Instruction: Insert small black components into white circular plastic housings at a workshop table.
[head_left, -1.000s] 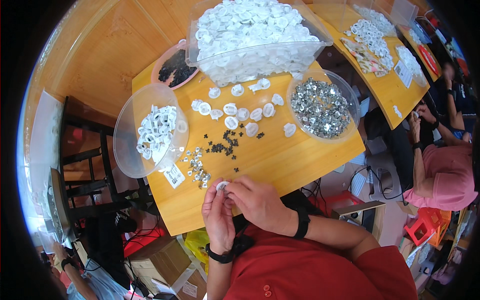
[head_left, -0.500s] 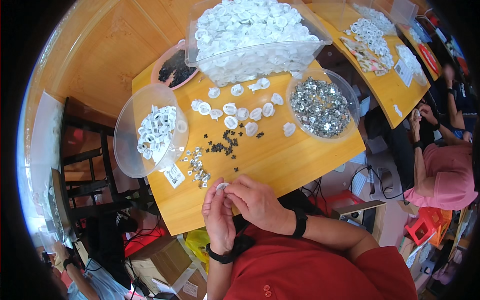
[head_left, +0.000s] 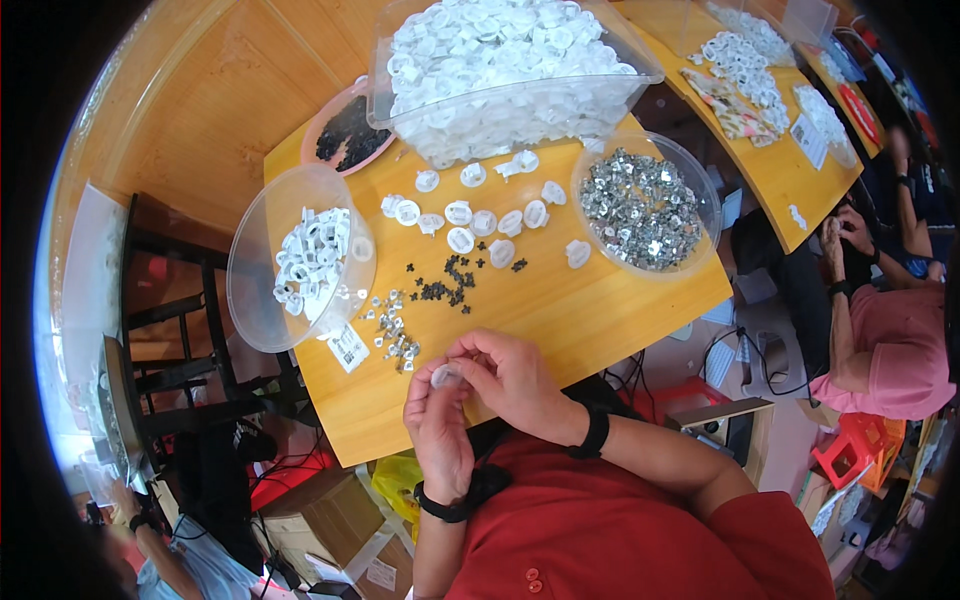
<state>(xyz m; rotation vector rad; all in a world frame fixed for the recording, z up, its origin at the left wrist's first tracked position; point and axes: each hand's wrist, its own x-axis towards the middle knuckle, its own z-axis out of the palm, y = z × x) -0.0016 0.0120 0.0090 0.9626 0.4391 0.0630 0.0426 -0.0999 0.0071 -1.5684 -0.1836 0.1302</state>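
Both hands are together at the near table edge: the left hand [head_left: 438, 425] pinches a small white plastic cap [head_left: 445, 376] by its rim, the right hand [head_left: 515, 380] touching it; it looks light, stiff and easy to drop
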